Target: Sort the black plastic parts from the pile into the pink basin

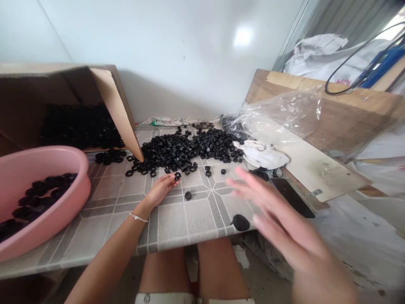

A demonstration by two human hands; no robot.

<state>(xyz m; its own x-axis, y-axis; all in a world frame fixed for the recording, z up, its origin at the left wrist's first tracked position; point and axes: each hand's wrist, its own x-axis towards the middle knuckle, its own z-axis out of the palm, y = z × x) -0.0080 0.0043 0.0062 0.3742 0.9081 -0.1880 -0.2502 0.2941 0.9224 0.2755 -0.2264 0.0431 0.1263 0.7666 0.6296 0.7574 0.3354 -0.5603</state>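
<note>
My left hand point(161, 188) pinches a small black ring-shaped part point(177, 176) at the front edge of a large heap of black parts point(177, 147). Another black part point(188, 195) lies alone on the checked cloth just right of that hand. My right hand point(268, 207) is raised over the right side of the table, blurred by motion, its fingers stretched out and nothing visible in them. Beneath its fingertips, near the table's front edge, sits a dark rounded object point(240, 222) whose kind I cannot make out.
A pink basin point(79, 177) with black rings stands at the left, before a cardboard box point(115, 105) lying on its side with more parts. To the right are a white cloth point(264, 155), clear plastic point(284, 112), a dark flat panel point(292, 196) and a pale board point(322, 169).
</note>
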